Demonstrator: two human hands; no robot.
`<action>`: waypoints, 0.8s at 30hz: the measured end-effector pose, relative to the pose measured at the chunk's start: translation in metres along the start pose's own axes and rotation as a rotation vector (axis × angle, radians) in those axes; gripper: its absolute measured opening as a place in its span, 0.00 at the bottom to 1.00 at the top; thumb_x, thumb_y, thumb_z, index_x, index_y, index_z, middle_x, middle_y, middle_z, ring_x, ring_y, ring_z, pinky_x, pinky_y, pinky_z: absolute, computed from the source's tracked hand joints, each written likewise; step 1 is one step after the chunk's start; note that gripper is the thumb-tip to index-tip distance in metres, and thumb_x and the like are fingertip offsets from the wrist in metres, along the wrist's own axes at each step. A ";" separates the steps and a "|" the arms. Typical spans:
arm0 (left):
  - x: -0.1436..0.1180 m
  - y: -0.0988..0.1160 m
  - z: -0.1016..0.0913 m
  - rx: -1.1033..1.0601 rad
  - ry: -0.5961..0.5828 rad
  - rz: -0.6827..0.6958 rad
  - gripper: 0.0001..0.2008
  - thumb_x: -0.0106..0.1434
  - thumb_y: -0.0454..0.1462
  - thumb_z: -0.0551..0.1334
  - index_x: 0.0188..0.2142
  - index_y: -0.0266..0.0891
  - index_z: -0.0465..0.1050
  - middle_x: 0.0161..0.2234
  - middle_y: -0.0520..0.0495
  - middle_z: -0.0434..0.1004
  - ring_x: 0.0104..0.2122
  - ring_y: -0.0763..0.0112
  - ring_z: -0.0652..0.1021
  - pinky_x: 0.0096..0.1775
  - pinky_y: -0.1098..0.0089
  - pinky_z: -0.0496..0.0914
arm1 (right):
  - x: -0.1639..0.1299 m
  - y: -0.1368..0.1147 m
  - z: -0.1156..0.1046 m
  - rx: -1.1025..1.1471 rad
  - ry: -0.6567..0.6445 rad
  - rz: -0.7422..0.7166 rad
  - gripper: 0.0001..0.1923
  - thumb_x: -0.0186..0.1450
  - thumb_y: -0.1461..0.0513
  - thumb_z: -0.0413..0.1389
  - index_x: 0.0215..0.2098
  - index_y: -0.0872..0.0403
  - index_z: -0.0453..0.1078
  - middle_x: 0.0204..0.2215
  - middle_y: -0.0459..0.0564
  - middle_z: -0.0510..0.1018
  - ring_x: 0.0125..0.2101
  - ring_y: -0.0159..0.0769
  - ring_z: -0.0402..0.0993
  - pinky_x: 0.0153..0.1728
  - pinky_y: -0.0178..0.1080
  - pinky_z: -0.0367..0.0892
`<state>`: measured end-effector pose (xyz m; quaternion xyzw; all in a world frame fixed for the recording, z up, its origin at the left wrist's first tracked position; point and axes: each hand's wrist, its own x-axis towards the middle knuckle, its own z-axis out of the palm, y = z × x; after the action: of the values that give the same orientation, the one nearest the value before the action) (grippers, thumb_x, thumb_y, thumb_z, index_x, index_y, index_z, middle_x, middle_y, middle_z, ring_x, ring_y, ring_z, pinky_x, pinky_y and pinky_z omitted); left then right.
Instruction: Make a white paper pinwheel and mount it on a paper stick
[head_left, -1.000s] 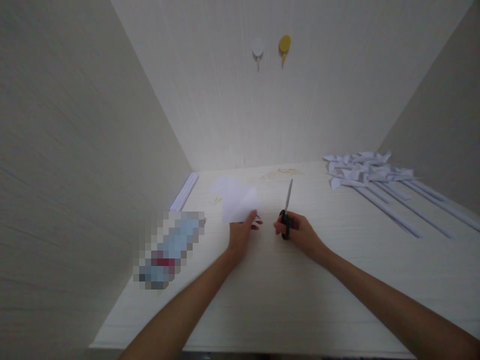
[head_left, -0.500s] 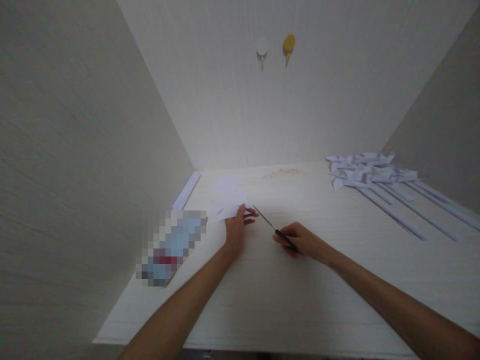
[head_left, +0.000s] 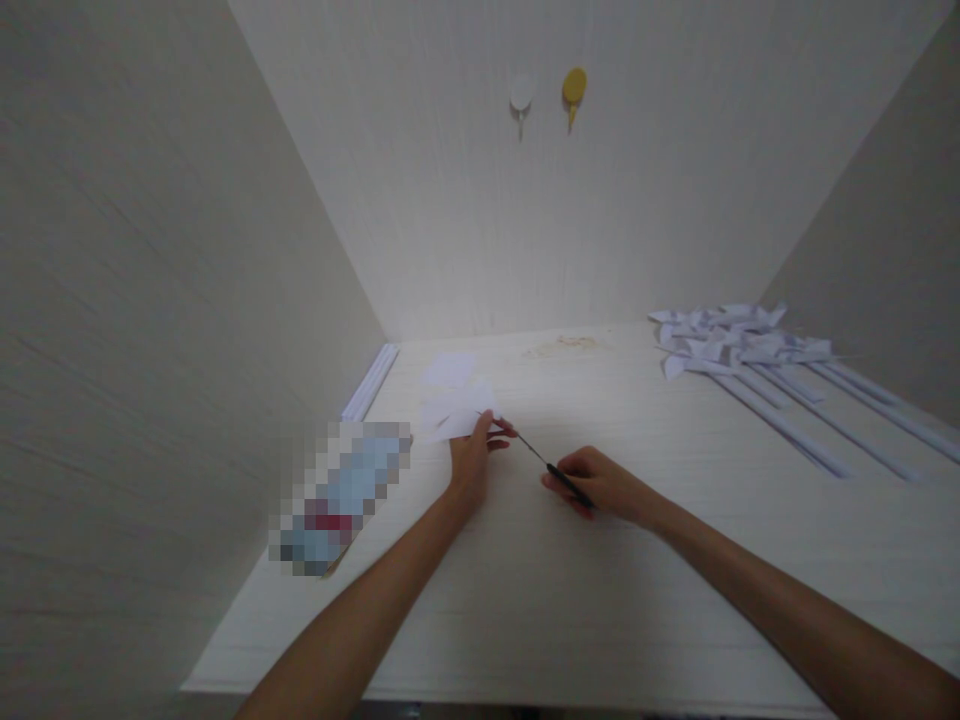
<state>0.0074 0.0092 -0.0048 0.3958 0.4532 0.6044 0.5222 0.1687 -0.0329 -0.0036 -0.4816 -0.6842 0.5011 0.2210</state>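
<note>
My left hand pinches the near edge of a white paper sheet that lies low over the desk. My right hand grips black-handled scissors, whose blades point up-left and reach the paper at my left fingertips. A second white sheet lies flat just behind the held one.
Several white paper pinwheels on long sticks lie at the back right of the desk. White rolled strips rest along the left wall. A pixelated bottle-shaped object lies at the left. Two hooks hang on the back wall.
The paper went from raised to low over the desk. The scissors swung from pointing away to pointing up-left, and their tips now meet the paper by my left fingers.
</note>
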 end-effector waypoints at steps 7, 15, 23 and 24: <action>-0.001 0.001 0.000 0.006 -0.003 -0.006 0.10 0.51 0.41 0.58 0.24 0.35 0.66 0.22 0.51 0.70 0.22 0.74 0.74 0.23 0.75 0.65 | 0.001 0.001 0.000 -0.010 0.006 -0.004 0.24 0.56 0.47 0.48 0.12 0.55 0.56 0.09 0.42 0.60 0.11 0.23 0.53 0.15 0.31 0.48; 0.000 0.001 0.000 0.003 0.005 -0.001 0.09 0.51 0.41 0.58 0.24 0.35 0.66 0.22 0.51 0.70 0.21 0.75 0.73 0.22 0.76 0.65 | 0.001 -0.002 0.001 -0.001 0.015 0.001 0.22 0.55 0.50 0.50 0.12 0.55 0.55 0.08 0.40 0.59 0.11 0.23 0.52 0.14 0.31 0.48; -0.004 0.005 0.003 0.048 -0.024 0.000 0.08 0.49 0.40 0.60 0.23 0.35 0.68 0.22 0.51 0.71 0.21 0.75 0.72 0.21 0.76 0.64 | 0.004 -0.004 0.002 0.201 0.248 -0.022 0.16 0.53 0.53 0.53 0.16 0.56 0.60 0.12 0.43 0.65 0.12 0.22 0.53 0.13 0.30 0.48; -0.007 0.006 0.004 0.075 -0.066 -0.010 0.08 0.48 0.40 0.60 0.22 0.35 0.68 0.22 0.51 0.71 0.20 0.75 0.72 0.21 0.75 0.64 | 0.005 -0.004 0.003 0.262 0.299 -0.025 0.15 0.52 0.54 0.54 0.18 0.56 0.60 0.13 0.43 0.67 0.12 0.22 0.53 0.13 0.30 0.48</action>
<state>0.0109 0.0027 0.0023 0.4325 0.4599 0.5709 0.5249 0.1628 -0.0304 -0.0020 -0.5093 -0.5785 0.5061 0.3870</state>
